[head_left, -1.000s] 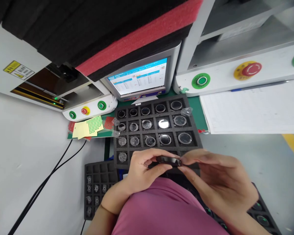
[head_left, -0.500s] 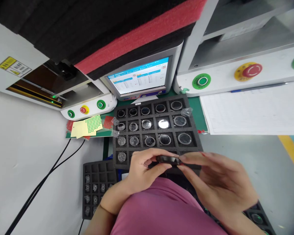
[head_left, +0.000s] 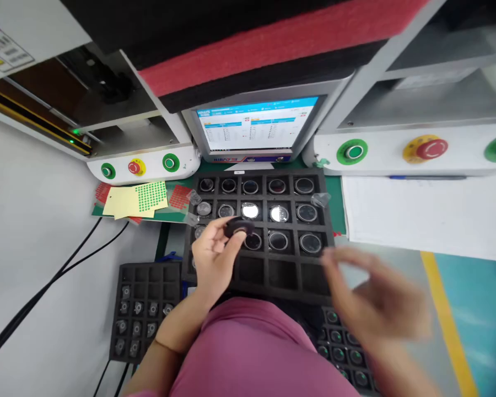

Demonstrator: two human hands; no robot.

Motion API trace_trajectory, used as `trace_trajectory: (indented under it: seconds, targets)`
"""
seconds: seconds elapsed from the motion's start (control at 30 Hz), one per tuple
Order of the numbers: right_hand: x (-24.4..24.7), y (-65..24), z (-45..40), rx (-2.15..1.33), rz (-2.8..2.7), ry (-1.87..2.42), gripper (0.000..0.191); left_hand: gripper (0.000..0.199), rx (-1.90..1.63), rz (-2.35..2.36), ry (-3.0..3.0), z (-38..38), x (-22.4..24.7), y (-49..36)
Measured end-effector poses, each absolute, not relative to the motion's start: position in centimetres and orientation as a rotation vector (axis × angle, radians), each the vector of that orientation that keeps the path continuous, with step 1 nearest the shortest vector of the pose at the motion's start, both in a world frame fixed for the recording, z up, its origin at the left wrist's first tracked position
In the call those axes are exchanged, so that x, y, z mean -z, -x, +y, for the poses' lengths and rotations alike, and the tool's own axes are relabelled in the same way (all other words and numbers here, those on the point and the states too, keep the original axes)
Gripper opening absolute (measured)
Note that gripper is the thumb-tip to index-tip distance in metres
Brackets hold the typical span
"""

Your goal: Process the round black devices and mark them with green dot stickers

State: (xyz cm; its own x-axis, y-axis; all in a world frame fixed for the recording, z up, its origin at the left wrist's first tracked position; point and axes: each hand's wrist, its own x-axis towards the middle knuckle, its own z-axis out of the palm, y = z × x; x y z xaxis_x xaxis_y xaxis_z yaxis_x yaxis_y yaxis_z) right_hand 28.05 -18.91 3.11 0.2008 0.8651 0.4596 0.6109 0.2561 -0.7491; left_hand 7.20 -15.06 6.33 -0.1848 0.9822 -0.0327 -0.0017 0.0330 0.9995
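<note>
My left hand (head_left: 215,253) pinches a round dark watch case (head_left: 238,225) above the black foam tray (head_left: 264,285). Round watch parts with glass faces fill the tray's upper rows, and several front-row pockets hold nothing. Off to the right, past the tray's corner, my right hand (head_left: 376,298) is blurred by motion. Its thumb and index fingertip come together, and whether something tiny sits between them cannot be made out.
A monitor (head_left: 256,129) stands behind the tray, between machine panels with green and red buttons. Sticker sheets (head_left: 149,197) lie left, papers (head_left: 430,215) right. Lower down are a small-parts tray (head_left: 146,273) and another filled tray (head_left: 345,344).
My right hand has come away from the watch case and moved right. My left hand has carried the case left and up over the tray. The view has shifted slightly.
</note>
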Motion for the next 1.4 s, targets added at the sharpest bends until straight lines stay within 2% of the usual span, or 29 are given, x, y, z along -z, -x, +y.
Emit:
trace_trajectory:
  seconds: [0.1, 0.23, 0.33, 0.43, 0.6, 0.73, 0.8, 0.93, 1.4]
  targets:
    - [0.1, -32.3, -13.6, -0.322, -1.513, 1.564, 0.039, 0.02, -1.282, 1.32, -0.976, -14.1, -5.4, -5.5]
    - [2.9, -35.9, -8.4, -0.491, -1.646, 1.674, 0.048, 0.021, -1.166, 1.289, -0.817, -14.5, -4.7, -4.1]
    - [3.8, -35.8, -7.3, -0.538, -1.691, 1.72, 0.055, 0.024, -1.119, 1.287, -0.744, -15.0, -4.6, -3.5]
    - [3.9, -35.1, -7.0, -0.585, -1.694, 1.717, 0.054, 0.029, -1.067, 1.235, -0.73, -15.2, -4.5, -3.1]
    - [2.7, -34.0, -7.2, -0.583, -1.536, 1.637, 0.049, 0.024, -0.96, 1.218, -0.823, -15.3, -4.4, -3.2]
    - [-0.7, -30.5, -10.3, -0.562, -1.335, 1.426, 0.064, 0.03, -1.033, 1.108, -0.738, -15.7, -4.3, -4.1]
    - [-2.9, -27.8, -12.5, -0.682, -1.189, 1.286, 0.067, 0.034, -1.069, 1.058, -0.682, -15.9, -4.4, -4.6]
    - [-5.6, -22.8, -15.8, -1.019, -0.919, 1.152, 0.059, 0.033, -1.042, 1.025, -0.7, -16.2, -4.7, -5.8]
    - [-4.9, -18.6, -18.2, -0.879, -0.864, 1.137, 0.053, 0.05, -1.222, 0.991, -0.729, -17.7, -4.6, -8.3]
